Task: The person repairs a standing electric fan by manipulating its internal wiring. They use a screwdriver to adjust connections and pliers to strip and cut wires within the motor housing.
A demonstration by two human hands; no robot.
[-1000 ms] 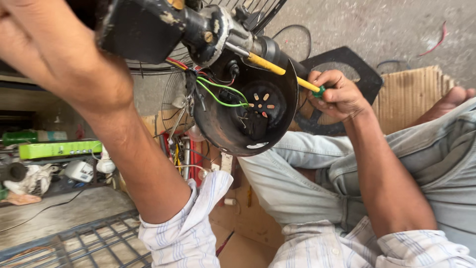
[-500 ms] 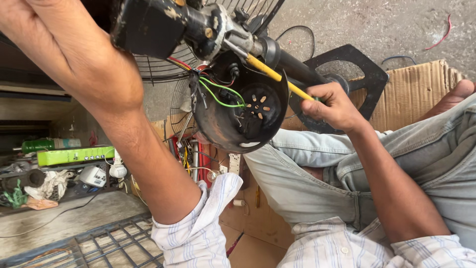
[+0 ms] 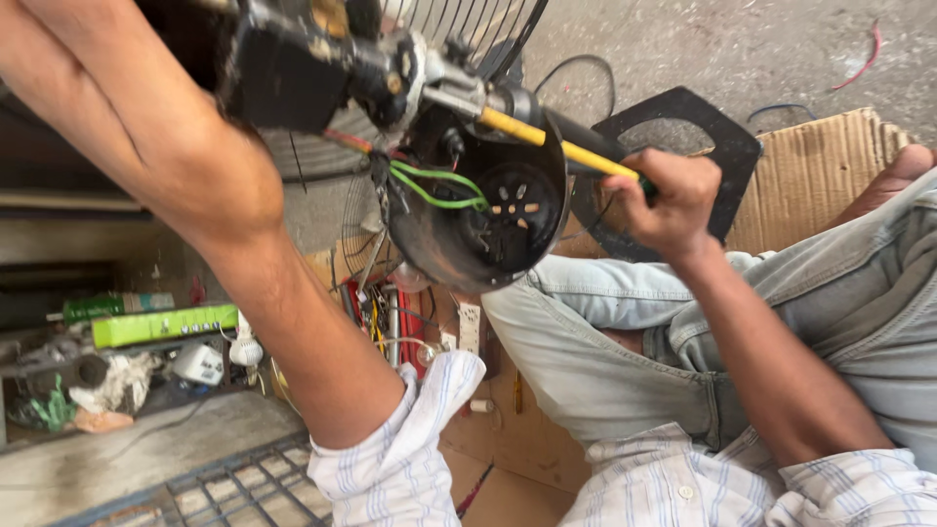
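Yellow screwdriver [image 3: 556,141] gripped in the right hand [image 3: 669,200] and driven into a fan motor [image 3: 390,73].

The handle end is wrapped by the right hand's curled fingers, pressed tightly around it, while the yellow shaft runs up and away from the grip to the metal hub of the motor. Just below the shaft, close to the grip, a black round housing [image 3: 488,220] is seen hanging open, with green wires [image 3: 434,185] looped across its mouth. The left hand is hidden past the top edge, so its grip cannot be told; only the left forearm [image 3: 195,185] is shown, reaching up beside the motor. Behind the right hand a black flat plate [image 3: 703,122] is laid on cardboard [image 3: 820,176]. A wire fan guard [image 3: 488,29] is seen above the motor.
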